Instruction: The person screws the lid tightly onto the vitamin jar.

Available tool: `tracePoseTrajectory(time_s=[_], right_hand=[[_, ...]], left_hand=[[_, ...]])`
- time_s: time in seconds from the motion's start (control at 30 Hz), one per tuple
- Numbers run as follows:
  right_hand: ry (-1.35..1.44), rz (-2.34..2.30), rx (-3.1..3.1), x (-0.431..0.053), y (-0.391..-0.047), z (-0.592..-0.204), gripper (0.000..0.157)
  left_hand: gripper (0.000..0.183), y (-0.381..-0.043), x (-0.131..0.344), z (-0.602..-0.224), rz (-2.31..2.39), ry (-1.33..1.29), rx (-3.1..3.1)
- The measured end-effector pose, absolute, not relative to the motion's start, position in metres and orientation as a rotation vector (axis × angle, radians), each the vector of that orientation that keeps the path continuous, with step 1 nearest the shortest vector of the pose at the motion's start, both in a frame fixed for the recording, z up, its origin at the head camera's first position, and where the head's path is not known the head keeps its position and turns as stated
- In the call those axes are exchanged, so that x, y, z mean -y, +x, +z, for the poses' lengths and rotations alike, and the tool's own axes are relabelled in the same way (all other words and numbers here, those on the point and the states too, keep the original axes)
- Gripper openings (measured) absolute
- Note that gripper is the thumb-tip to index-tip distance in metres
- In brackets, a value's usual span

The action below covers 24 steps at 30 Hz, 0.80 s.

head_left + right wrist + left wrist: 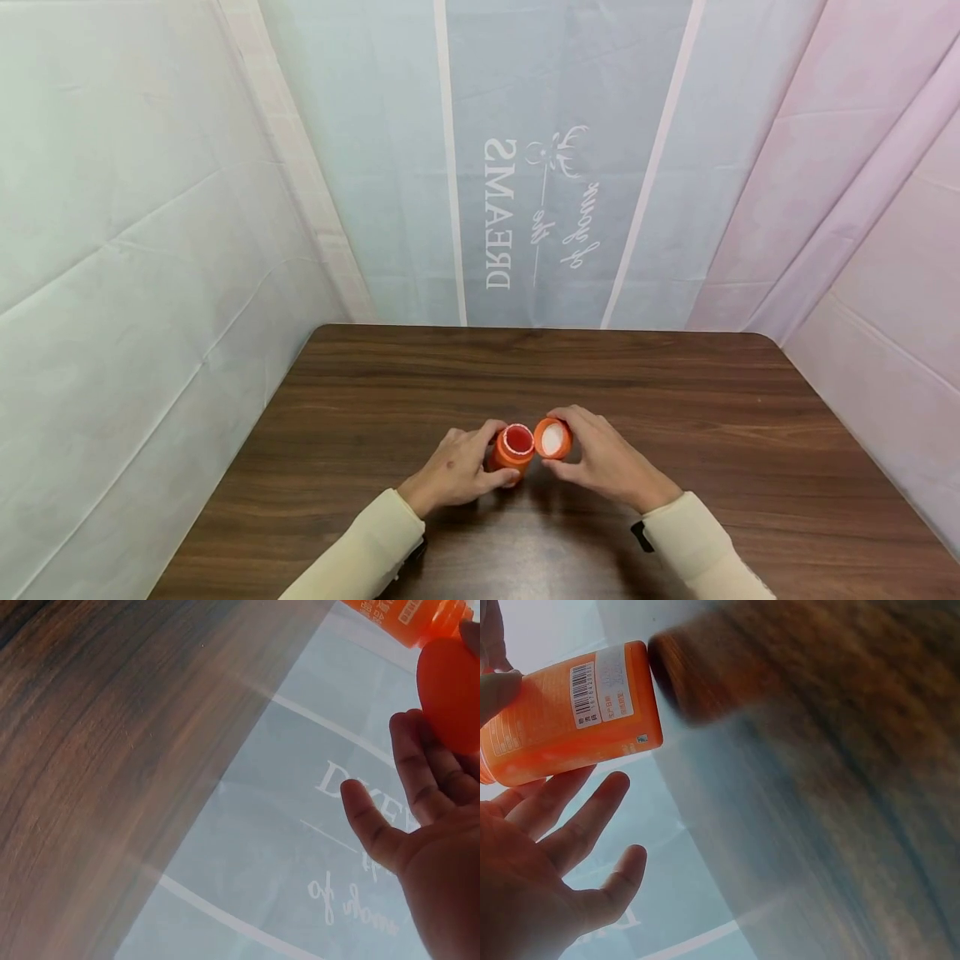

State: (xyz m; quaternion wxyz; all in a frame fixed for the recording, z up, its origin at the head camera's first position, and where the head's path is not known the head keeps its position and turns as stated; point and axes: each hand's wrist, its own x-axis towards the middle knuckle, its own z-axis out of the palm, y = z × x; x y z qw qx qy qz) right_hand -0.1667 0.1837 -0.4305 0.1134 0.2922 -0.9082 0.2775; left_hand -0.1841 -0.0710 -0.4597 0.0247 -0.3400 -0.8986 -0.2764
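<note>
An orange bottle [513,460] stands near the front middle of the table, its round mouth uncovered and facing up. My left hand [457,468] grips it from the left between thumb and fingers. In the left wrist view the bottle [577,712] shows a barcode label near its base. My right hand [611,460] pinches an orange screw cap [552,438] by its rim, the white inner side turned toward the head camera. The cap is right beside the bottle's mouth. From the right wrist, the cap [450,694] shows its smooth outer top, close to the bottle neck.
The dark wood-grain table [405,375] extends around both hands. Behind it hangs a pale blue cloth [555,100] with white stripes and mirrored lettering. Light cloth walls [150,208] stand along the left and right sides.
</note>
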Motion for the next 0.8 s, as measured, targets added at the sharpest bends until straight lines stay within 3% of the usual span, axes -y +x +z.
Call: tracePoseTrajectory(time_s=[0.23, 0.8], right_hand=[[0.969, 0.872, 2.697, -0.186, -0.168, -0.419, 0.057], [1.132, 0.787, 2.784, -0.175, -0.171, -0.397, 0.050]], left_hand=[[0.051, -0.187, 0.069, -0.459, -0.884, -1.076, 2.738], [0.054, -0.190, 0.060, -0.456, -0.947, -1.138, 2.713]])
